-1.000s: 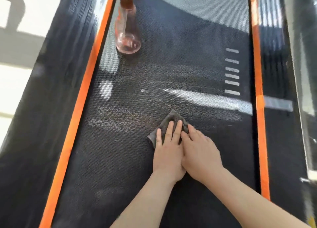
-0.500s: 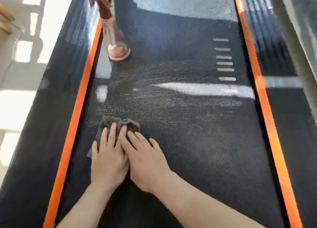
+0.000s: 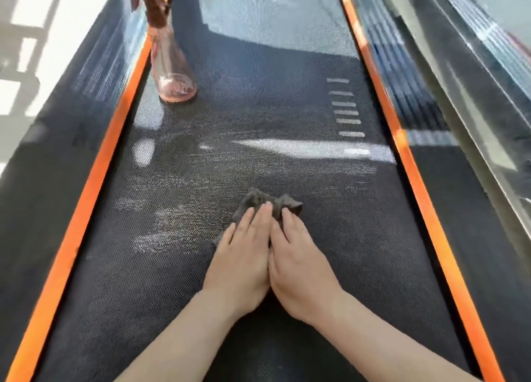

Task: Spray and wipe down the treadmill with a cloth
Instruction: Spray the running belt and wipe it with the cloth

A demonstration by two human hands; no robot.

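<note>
A crumpled grey cloth [image 3: 263,202] lies on the black treadmill belt [image 3: 287,80], near its middle. My left hand [image 3: 244,255] and my right hand [image 3: 298,261] press flat on the cloth side by side, fingers straight, covering most of it. A clear pink spray bottle [image 3: 172,68] with a brown trigger head stands upright on the belt at the far left, apart from both hands. Pale wet streaks cross the belt to the left of the cloth and beyond it.
Orange strips [image 3: 86,198] run along both sides of the belt, with black side rails [image 3: 43,163] outside them. A metal frame bar [image 3: 474,100] runs along the right. Sunlit floor [image 3: 43,51] lies to the left.
Both hands have slid the cloth right, from the belt's left edge back to its middle. The spray bottle has stayed in place.
</note>
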